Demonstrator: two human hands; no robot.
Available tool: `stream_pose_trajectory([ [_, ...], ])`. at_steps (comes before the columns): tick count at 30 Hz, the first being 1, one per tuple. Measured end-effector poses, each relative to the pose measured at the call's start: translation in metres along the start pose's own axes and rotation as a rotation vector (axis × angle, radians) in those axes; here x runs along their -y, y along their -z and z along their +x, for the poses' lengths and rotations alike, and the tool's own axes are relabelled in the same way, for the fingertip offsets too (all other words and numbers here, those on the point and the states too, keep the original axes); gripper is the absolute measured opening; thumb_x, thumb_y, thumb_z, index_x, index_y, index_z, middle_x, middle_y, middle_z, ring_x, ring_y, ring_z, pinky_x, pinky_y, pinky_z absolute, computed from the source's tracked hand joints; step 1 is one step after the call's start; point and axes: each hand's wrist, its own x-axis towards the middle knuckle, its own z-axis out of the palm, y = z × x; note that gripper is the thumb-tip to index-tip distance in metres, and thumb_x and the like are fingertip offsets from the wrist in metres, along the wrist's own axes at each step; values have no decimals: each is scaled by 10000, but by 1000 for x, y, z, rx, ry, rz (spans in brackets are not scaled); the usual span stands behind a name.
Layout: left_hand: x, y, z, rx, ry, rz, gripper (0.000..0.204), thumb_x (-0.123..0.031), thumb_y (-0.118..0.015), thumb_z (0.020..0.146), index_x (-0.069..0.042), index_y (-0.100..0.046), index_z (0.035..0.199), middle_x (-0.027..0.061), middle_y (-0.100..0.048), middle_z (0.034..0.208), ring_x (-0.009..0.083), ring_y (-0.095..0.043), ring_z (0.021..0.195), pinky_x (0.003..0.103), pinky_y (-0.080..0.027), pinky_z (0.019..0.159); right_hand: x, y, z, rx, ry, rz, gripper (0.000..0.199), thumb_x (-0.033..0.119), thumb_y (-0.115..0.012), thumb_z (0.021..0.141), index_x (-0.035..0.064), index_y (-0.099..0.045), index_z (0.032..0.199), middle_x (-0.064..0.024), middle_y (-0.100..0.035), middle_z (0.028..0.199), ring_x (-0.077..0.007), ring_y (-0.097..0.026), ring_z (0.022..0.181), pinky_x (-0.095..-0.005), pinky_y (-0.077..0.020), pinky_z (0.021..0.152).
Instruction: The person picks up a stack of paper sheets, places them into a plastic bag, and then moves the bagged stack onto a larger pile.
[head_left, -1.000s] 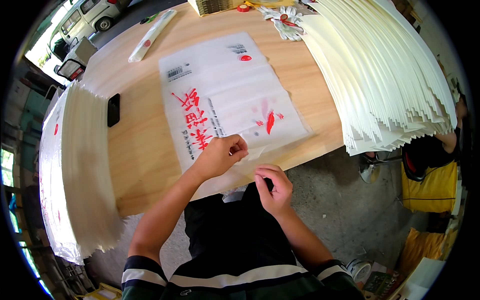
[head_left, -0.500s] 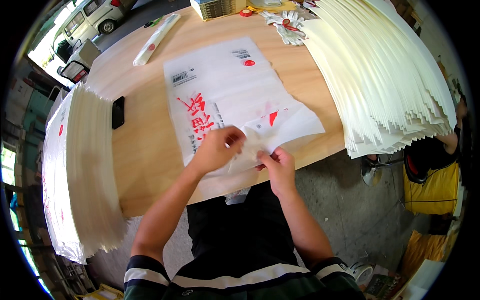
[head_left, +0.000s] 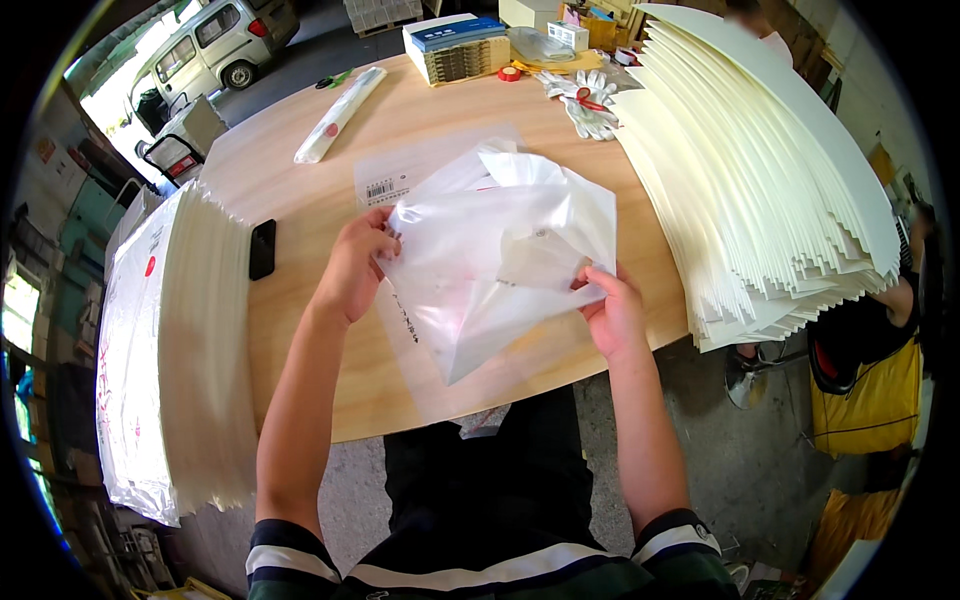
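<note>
- Currently both ends of a crumpled, translucent white plastic sheet (head_left: 470,235) are gripped, raised above the middle of a round-edged, pale wooden table (head_left: 290,365).
- Left hand (head_left: 362,262): fingers closed on the sheet's left edge. Right hand (head_left: 610,315): thumb and fingers pinching the right side. Hands well apart, plastic slack and folded between them.
- Beneath: a flat, translucent plastic layer with dark print (head_left: 384,187) lies on the table. Cannot tell whether it joins the raised sheet.
- Main risk, my judgement: the two layers cling, through static or a shared seam, so a lift could drag the lower one askew.
- Thin film looks easy to stretch or split if the hands pull apart hard; the right pinch seems small and might slip.
- Folds at the far edge could set as creases if the sheet were pressed down unsmoothed.
- Wide swing rightward: could catch the tall, leaning stack of cream-white sheets (head_left: 760,190), fanned edges near the right hand. Leftward, less likely: the black, rectangular phone (head_left: 262,250) might be nudged.
</note>
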Motion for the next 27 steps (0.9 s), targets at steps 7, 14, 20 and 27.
stream_pose_trajectory([
  [7, 18, -1, -5, 81, -51, 907, 411, -131, -801, 722, 52, -672, 1066, 99, -649, 731, 203, -640, 710, 347, -496, 649, -11, -35, -24, -16, 69, -365, 384, 40, -749, 795, 1, -603, 1148, -33, -650, 939, -147, -623, 858, -309, -517, 773],
  [14, 8, 3, -1, -176, -122, 791, 217, 27, -657, 757, 9, -639, 972, 155, -662, 744, 265, -671, 715, 333, -503, 616, -22, -4, -15, -49, 134, -483, 356, 119, -763, 827, -13, -611, 1121, -59, -673, 966, -144, -635, 896, -295, -507, 788],
  [20, 2, -7, -13, -190, -517, 1022, 312, 97, -604, 730, -45, -621, 1008, 149, -686, 879, 320, -671, 765, 357, -514, 626, -7, 1, -52, 168, -114, -343, 287, 159, -651, 933, -37, -646, 1143, -91, -704, 1031, -144, -639, 911, -308, -508, 800],
  [27, 1, -16, -14, -110, -695, 1191, 359, 132, -580, 687, -67, -617, 984, 123, -685, 940, 328, -670, 836, 393, -518, 670, -47, 24, -69, 1, 100, -337, 215, 76, -701, 890, -29, -686, 1077, -63, -712, 1003, -131, -643, 884, -295, -510, 800],
])
